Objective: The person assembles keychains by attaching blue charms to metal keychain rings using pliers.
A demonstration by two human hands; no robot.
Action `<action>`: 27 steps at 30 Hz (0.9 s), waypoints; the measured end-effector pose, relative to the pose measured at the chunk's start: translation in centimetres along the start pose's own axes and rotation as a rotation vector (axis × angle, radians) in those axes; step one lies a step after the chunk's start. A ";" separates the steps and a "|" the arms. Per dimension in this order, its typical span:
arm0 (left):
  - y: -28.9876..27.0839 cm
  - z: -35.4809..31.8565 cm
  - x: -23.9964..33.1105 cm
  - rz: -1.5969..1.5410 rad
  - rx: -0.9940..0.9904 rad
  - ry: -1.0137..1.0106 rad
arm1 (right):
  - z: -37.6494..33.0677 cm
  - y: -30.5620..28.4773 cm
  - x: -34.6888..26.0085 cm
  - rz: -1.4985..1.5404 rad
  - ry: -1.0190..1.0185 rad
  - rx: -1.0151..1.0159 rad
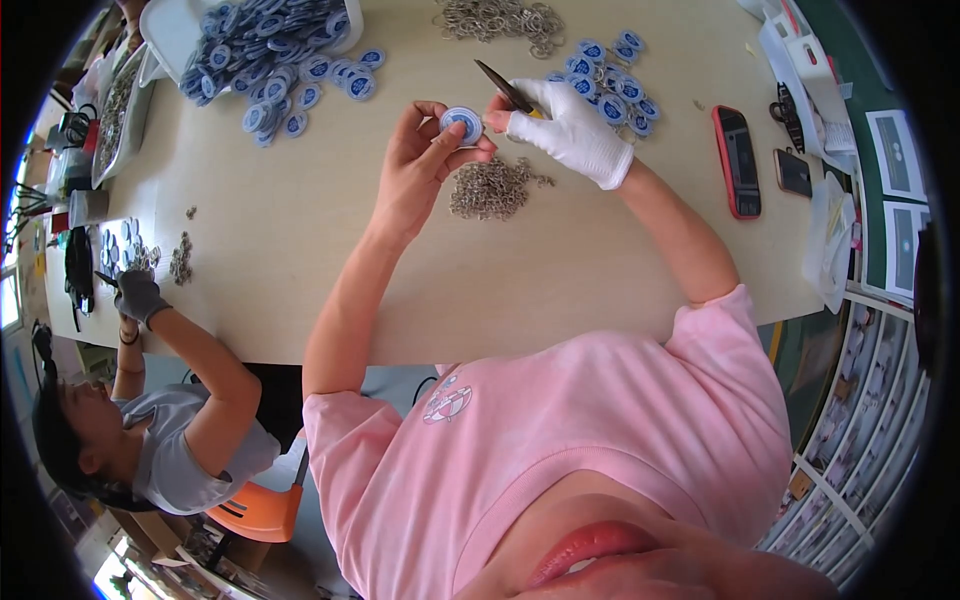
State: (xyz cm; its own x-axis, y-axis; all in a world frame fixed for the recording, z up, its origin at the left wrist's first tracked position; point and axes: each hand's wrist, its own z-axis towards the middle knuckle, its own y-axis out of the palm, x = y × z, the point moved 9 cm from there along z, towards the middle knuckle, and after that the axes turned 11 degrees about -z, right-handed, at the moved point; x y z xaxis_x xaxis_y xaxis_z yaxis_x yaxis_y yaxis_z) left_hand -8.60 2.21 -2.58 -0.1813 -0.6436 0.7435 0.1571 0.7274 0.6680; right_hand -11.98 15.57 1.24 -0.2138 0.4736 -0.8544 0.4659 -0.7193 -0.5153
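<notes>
My bare left hand pinches a round blue-and-white disc between thumb and fingers, its printed face turned up. Close beside its right edge, my right hand in a white fabric glove grips pliers with yellow on the handle. The pliers' dark jaws point up and left, apart from the disc. The right thumb and index fingertips are near the disc's rim; whether they pinch a small part there is too small to tell. Just below both hands lies a heap of small metal chain pieces.
A white tray heaped with blue discs stands far left, some spilled beside it. Metal rings lie at the far edge, discs with metal parts right of them. A red-cased device and phone lie right. A co-worker sits left.
</notes>
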 end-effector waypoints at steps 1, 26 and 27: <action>-0.2 0.0 -0.2 0.003 0.013 -0.016 | 0.0 0.1 0.0 -0.002 -0.003 -0.003; 1.0 -0.2 0.5 0.176 -0.197 0.147 | -0.7 1.1 1.8 0.089 0.127 -0.029; 1.7 -0.4 0.9 0.273 -0.203 0.147 | -0.6 1.2 2.3 0.140 0.121 -0.031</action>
State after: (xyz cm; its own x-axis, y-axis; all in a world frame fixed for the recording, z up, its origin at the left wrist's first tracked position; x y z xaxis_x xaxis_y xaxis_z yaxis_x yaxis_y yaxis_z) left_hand -8.14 2.72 -0.77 0.0327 -0.4704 0.8819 0.3722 0.8246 0.4260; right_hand -11.40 16.14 -1.33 -0.0414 0.4287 -0.9025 0.5109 -0.7672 -0.3879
